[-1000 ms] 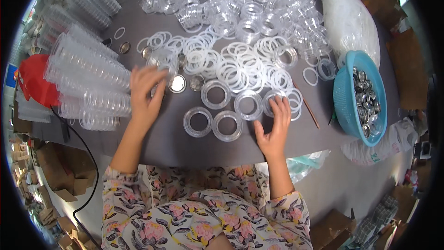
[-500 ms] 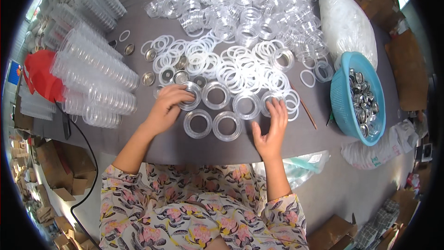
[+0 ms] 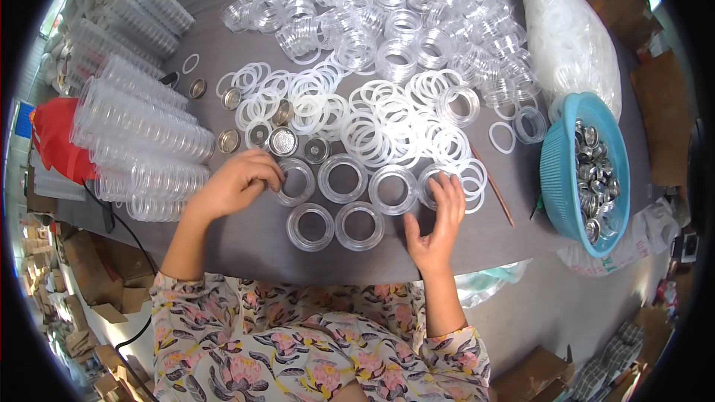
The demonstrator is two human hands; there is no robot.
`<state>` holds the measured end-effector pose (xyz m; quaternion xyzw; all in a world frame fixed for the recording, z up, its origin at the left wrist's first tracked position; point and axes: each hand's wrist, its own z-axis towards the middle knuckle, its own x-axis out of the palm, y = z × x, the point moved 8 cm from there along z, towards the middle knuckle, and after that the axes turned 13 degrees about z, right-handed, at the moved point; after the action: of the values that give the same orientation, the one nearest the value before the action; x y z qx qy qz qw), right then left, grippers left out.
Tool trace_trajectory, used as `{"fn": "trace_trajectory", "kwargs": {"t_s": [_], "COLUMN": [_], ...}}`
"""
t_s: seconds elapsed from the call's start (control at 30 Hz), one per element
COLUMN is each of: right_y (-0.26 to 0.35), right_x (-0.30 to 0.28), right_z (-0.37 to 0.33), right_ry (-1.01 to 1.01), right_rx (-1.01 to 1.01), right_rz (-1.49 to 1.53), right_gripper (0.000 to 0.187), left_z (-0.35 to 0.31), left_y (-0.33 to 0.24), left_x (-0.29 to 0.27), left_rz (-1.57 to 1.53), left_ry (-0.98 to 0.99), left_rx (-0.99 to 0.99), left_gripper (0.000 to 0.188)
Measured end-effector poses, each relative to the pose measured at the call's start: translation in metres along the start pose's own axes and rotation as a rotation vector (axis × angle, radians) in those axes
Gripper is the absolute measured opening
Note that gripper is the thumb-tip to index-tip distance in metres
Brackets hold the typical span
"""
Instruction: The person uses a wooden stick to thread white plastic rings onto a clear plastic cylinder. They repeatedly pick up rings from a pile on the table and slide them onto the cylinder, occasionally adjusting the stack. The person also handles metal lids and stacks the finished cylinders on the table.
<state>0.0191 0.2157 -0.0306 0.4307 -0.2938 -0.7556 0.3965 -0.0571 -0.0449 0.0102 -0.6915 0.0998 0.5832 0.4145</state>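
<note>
My left hand (image 3: 237, 184) has curled fingers at the left rim of a clear plastic ring (image 3: 307, 182); anything inside its fingers is hidden. With fingers spread, my right hand (image 3: 438, 219) rests its fingertips on another clear ring (image 3: 423, 187). Between the hands several more thick clear rings lie flat, among them one in the front row (image 3: 293, 228). Just beyond my left hand sit round metal caps (image 3: 283, 141). Flat white ring gaskets (image 3: 357, 130) are strewn behind the clear rings.
A big heap of clear ring lids (image 3: 402, 26) covers the far table. Stacks of clear plastic cups (image 3: 141, 126) stand left, beside a red object (image 3: 59, 138). On the right are a blue basket (image 3: 555, 171) of metal caps, a white plastic bag (image 3: 570, 45) and a thin brown stick (image 3: 495, 190).
My left hand has drawn back leftward off the clear ring, baring its middle. My right hand keeps its place on its ring. The whole view has shifted slightly.
</note>
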Motion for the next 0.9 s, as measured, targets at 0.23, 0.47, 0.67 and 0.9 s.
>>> {"fn": "trace_trajectory", "kwargs": {"t_s": [0.23, 0.47, 0.67, 0.9], "right_y": [0.006, 0.004, 0.006, 0.007], "right_x": [0.0, -0.002, -0.002, -0.001], "right_z": [0.001, 0.003, 0.002, 0.001], "right_ry": [0.015, 0.004, -0.008, -0.017], "right_rx": [-0.011, -0.032, -0.035, -0.045], "right_rz": [-0.011, -0.054, -0.033, -0.021], "right_gripper": [0.055, 0.053, 0.051, 0.049], "left_z": [0.028, 0.14, 0.119, 0.031], "left_y": [0.05, 0.093, 0.118, 0.135], "left_x": [-0.017, -0.051, -0.046, -0.042], "left_rz": [-0.129, 0.552, 0.602, -0.359], "left_ry": [-0.267, -0.66, -0.344, -0.86], "left_rx": [-0.311, -0.318, -0.633, -0.706], "left_gripper": [0.015, 0.068, 0.08, 0.067]}}
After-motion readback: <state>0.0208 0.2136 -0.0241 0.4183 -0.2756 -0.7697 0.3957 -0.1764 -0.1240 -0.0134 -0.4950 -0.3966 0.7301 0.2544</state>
